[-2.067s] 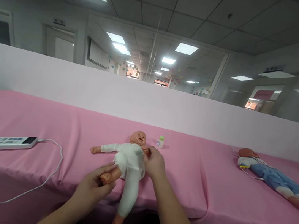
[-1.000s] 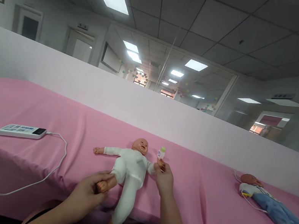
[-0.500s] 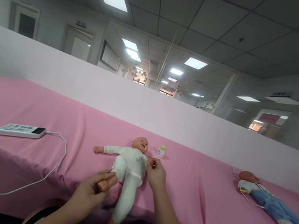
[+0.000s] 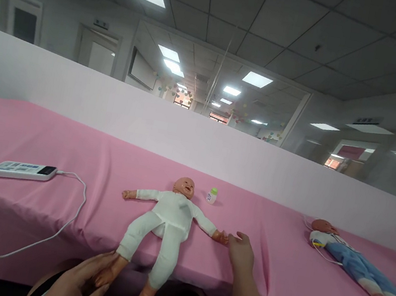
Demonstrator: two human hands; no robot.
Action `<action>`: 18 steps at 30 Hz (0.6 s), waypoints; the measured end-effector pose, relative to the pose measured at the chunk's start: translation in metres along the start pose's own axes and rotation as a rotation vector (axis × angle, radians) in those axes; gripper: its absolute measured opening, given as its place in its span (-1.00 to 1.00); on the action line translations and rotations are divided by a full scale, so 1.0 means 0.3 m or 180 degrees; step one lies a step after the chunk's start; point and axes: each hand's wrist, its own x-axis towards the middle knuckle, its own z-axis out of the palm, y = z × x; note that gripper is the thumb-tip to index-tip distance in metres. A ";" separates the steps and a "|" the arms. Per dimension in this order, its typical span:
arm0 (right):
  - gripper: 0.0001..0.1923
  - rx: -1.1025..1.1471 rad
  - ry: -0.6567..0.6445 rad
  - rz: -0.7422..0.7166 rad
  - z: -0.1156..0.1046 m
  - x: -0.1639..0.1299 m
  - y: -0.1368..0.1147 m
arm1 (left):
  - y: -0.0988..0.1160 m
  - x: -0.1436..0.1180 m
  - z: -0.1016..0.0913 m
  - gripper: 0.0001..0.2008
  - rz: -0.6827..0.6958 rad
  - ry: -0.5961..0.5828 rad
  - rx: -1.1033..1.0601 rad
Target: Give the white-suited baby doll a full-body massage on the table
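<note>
A baby doll (image 4: pixel 170 217) in a white suit was laid on its back near the front edge of a bench covered with a pink cloth (image 4: pixel 31 139), its head towards the pale partition wall (image 4: pixel 77 96) and both arms spread wide. Its legs were stretched towards the person, with the bare feet hanging past the bench edge.

The left hand (image 4: pixel 80 283) was held low at the front edge, and its fingers were curled round the bare foot of the leg on the left of the picture, so that the foot was gripped. The right hand (image 4: pixel 241 252) was rested on the cloth beside the doll's outstretched arm; its fingers were loosely open and nothing was held in it, while its fingertips were touching, or just beside, the doll's small hand.

A small white bottle with a green cap (image 4: pixel 211 196) was stood upright just beside the doll's head. Well apart on the left, a white flat device (image 4: pixel 23 170) with a dark end was laid on the cloth, and a white cable (image 4: pixel 65 226) was trailed from it over the bench edge. Far to the right, a second doll (image 4: pixel 354 260) in blue trousers was laid on its back.
</note>
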 end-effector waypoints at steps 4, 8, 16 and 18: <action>-0.67 0.0767 -0.0426 -0.0678 -0.040 -0.257 -0.018 | 0.001 0.008 -0.054 -0.63 -0.0016 -0.0218 0.0767; -0.68 0.1084 -0.2054 -0.1327 -0.005 -0.537 0.003 | 0.056 0.131 -0.099 -0.63 -0.0007 -0.0170 0.0884; -0.57 0.1817 -0.3110 -0.1196 0.159 -0.682 0.039 | -0.026 0.544 0.027 -0.42 -0.0080 -0.0061 0.1178; -0.54 0.2113 -0.3414 -0.1065 0.178 -0.690 0.022 | -0.078 0.610 0.059 -0.37 -0.0305 -0.0168 0.1447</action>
